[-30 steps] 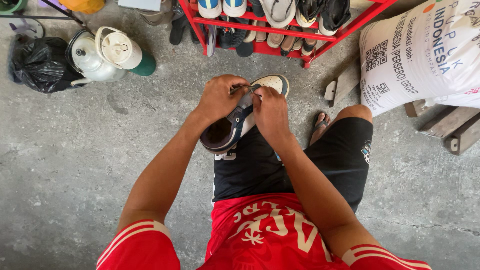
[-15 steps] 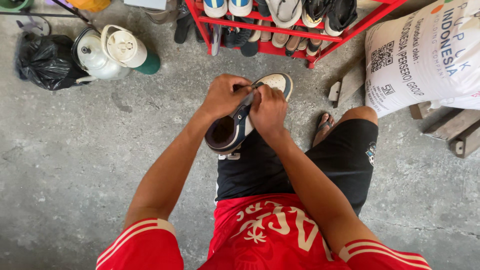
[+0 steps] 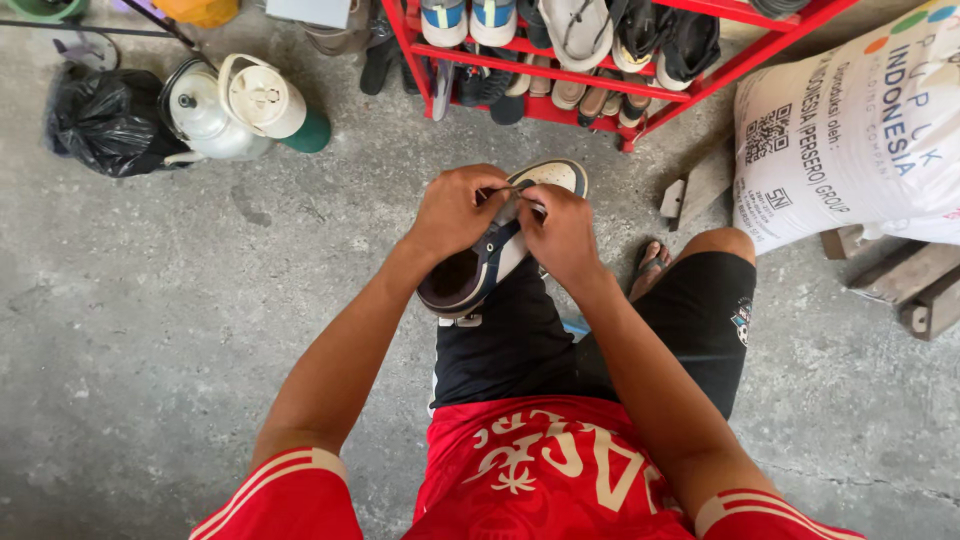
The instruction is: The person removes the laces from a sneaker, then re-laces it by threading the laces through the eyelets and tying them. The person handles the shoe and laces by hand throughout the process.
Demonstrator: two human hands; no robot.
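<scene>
From the head camera, you are seated over a bare concrete floor with a dark blue and white sneaker resting on your left thigh, its pale toe pointing away from you toward the red shoe rack and its dark opening turned back toward you. The work in hand looks like lacing. Both hands meet at the upper part of the tongue, and a short stretch of lace runs between the fingertips. How many eyelets are already threaded you cannot tell, because your hands cover most of the lace rows. Judging by where the fingers sit, toward the toe end, a fair share of the lacing may remain. No bow or knot shows.

Your left hand is curled over the near side of the shoe, thumb and forefinger pinched on the lace, wrist bent slightly down. Your right hand mirrors it on the other side, knuckles up, fingers closed on the lace or the eyelet edge; which of the two is hidden. Both forearms reach forward and converge, elbows wide.

A sandalled foot shows past your right knee. A white printed sack lies to the right, and a black plastic bag and a white kettle sit well apart at upper left.
</scene>
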